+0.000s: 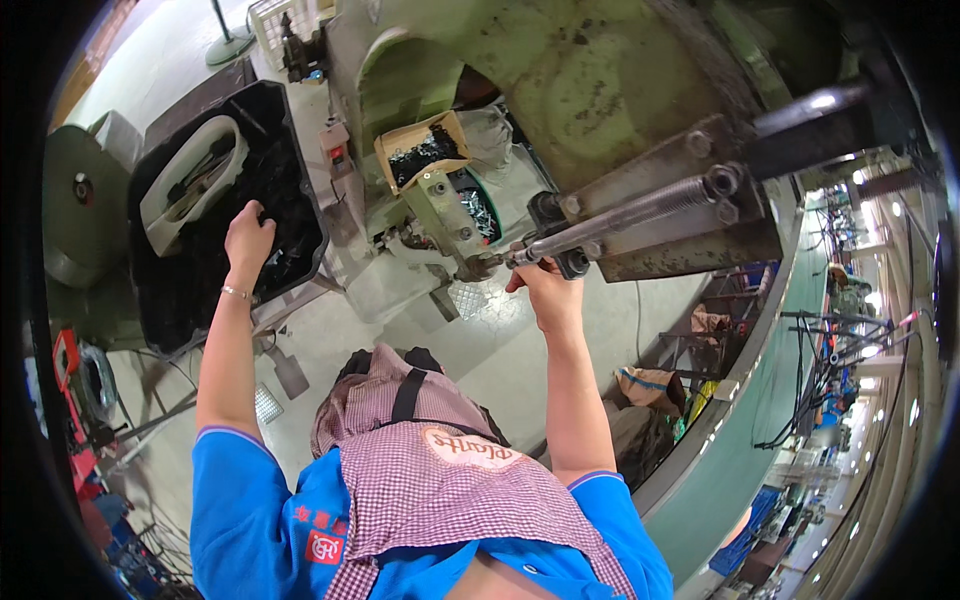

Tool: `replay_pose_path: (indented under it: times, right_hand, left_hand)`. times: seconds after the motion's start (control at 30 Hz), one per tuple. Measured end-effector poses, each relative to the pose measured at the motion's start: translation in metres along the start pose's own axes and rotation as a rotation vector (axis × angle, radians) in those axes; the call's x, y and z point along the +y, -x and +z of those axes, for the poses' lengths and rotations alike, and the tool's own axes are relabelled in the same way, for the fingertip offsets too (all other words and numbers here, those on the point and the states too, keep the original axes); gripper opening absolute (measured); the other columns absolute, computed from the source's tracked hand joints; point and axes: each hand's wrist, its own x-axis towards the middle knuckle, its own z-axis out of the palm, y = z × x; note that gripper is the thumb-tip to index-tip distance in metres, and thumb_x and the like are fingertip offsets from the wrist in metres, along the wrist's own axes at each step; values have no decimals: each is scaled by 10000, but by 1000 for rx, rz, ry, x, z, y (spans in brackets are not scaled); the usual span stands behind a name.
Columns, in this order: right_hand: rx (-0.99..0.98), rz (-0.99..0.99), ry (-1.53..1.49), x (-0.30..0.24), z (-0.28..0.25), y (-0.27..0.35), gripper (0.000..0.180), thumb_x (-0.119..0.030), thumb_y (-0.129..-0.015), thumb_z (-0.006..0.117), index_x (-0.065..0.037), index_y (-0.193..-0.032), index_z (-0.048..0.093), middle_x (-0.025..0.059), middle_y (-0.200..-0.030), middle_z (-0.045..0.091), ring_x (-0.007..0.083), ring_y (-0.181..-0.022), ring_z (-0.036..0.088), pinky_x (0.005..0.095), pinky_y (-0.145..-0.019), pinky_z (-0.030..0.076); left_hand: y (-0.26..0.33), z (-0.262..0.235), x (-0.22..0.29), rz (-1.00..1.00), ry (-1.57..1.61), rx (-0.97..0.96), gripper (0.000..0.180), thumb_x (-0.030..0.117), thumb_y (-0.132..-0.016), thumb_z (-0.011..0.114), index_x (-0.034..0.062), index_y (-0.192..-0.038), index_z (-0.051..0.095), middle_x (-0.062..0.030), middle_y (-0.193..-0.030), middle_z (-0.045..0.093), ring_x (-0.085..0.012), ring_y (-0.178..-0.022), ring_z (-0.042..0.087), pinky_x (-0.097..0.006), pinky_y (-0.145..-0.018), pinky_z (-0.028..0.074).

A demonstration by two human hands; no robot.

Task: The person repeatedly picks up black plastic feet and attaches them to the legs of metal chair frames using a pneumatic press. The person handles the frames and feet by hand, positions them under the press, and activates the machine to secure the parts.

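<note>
The left hand (248,232) reaches out with fingers curled down into a black tub (300,170) of small dark parts (285,215). What the fingertips hold, if anything, cannot be told; they are buried among the parts. A thin bracelet (235,293) sits on the wrist. At ten o'clock from this hand, inside the same tub, lies a pale scoop (190,180), its long axis running from eight to two o'clock, apart from the fingers.

The right hand (545,290) is raised at the press (600,90), fingers closed together and pinching something small at the die area (490,265), which lies at ten o'clock from the knuckles and just touches the fingertips. The piece itself is too small to make out. A long coil spring (630,212) runs from just above this hand out toward two o'clock, its near end beside the thumb.

At eleven o'clock from the right hand, a cardboard box (425,150) of dark parts sits on the press, between the two hands and nearer the right. Below it a bin of bright metal pieces (478,210) shows.

The right hand is the one at the die; the left is well apart from it, across the tub's rim.
</note>
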Motion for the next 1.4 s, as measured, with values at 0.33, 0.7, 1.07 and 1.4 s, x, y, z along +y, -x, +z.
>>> replay_pose_path:
  times: [0.33,0.7,1.07,1.4]
  right_hand:
    - [-46,351,-305,18,-19,-14,163,-96,-805,630,-50,-687,526,15,-562,466,113,-443,432,289,-390,341]
    - [129,-350,900,29,-222,-140,145,-150,-773,617,-58,-883,634,152,-883,607,357,-836,624,440,-707,509]
    - [-464,-627,1108,100,-303,-234,231,-147,-789,622,-147,-1009,693,85,-1058,590,281,-998,580,365,-843,498]
    - [-438,-163,-237,107,-353,-251,196,-5,-784,663,-11,-979,679,87,-1096,656,155,-941,610,306,-846,498]
  left_hand:
    - [47,-36,126,-19,790,-399,29,21,-863,597,8,-886,585,9,-647,527,-72,-476,471,-237,-421,345]
    - [211,49,229,-183,801,-967,280,-67,-801,616,-95,-1076,572,-133,-799,662,-184,-560,653,-281,-472,527]
    - [186,120,438,-2,709,-850,156,-32,-817,643,-21,-964,591,-84,-835,660,-136,-734,653,-262,-624,518]
    - [137,193,554,906,179,-718,139,47,-710,663,37,-841,616,-159,-1369,483,-331,-1283,426,-431,-1034,361]
